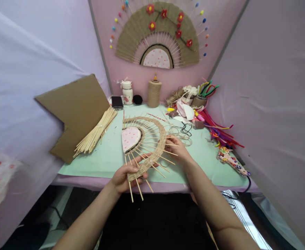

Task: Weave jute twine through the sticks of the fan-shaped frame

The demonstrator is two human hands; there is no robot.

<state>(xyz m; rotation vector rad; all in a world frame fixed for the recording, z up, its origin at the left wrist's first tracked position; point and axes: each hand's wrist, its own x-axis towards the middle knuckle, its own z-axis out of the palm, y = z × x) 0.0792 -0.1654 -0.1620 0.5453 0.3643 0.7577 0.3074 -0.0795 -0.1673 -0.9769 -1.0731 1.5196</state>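
Observation:
A half-round fan (pixel 163 137) of thin wooden sticks, with a band of twine woven through them, is held tilted above the table. Its inner half-circle (pixel 130 139) is white with pink dots and edged in dark cord. My left hand (pixel 125 176) grips the woven band at the near end, thumb on top and fingers underneath. At the band's right edge, among the stick ends, my right hand (pixel 177 149) has its fingers curled together. Its fingertips are partly hidden, so I cannot make out what they pinch. Loose twine (pixel 185 139) lies in loops just behind that hand.
A stick bundle (pixel 96 132) leans by brown cardboard (pixel 81 107) at left. Along the back stand a white bottle (pixel 127 93) and a twine spool (pixel 154 93). Pipe cleaners (pixel 217 128) and a patterned glue gun (pixel 232 161) lie right. A finished fan (pixel 131 38) hangs on the wall.

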